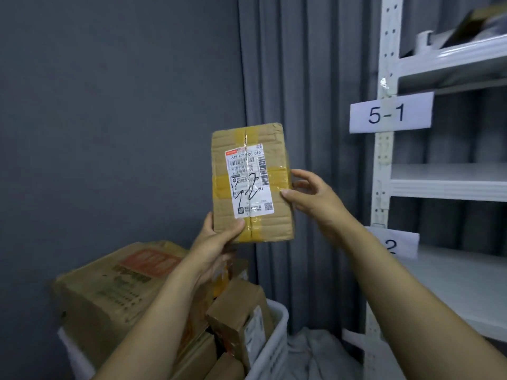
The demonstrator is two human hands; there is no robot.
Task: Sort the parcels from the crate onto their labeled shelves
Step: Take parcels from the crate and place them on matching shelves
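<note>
We hold a small brown cardboard parcel bound with yellow-tan tape point(275, 171) upright in the air at the middle of our view, its front face turned towards us. It is clear of both the crate and the shelves. A white printed shipping label with barcodes and a black handwritten scrawl point(247, 176) covers most of that face.

Our left grip point(216, 239) clasps the parcel's corner at 7 o'clock, with the thumb pressed on the front face and the fingers hidden behind. Our right grip point(310, 196) pinches the edge at 3 o'clock, its thumb tip on the front and its fingers curled round the side.

Below, at 6 to 7 o'clock, a white slotted plastic crate point(274, 349) holds more parcels. A large printed tan carton point(109, 292) lies on top at 8 o'clock, and a small brown box with a white label point(238, 311) tilts just beside the crate's rim.

At 3 o'clock stands a white metal shelf rack point(384, 165). A white paper tag reading "5-1" point(391, 112) is fixed to its upright at 2 o'clock. A second white tag point(392, 244) at 4 o'clock shows only a "2", the rest hidden by our right forearm.

Behind the parcel hangs a grey pleated curtain point(301, 78), with a plain grey wall point(109, 105) at 9 o'clock.
</note>
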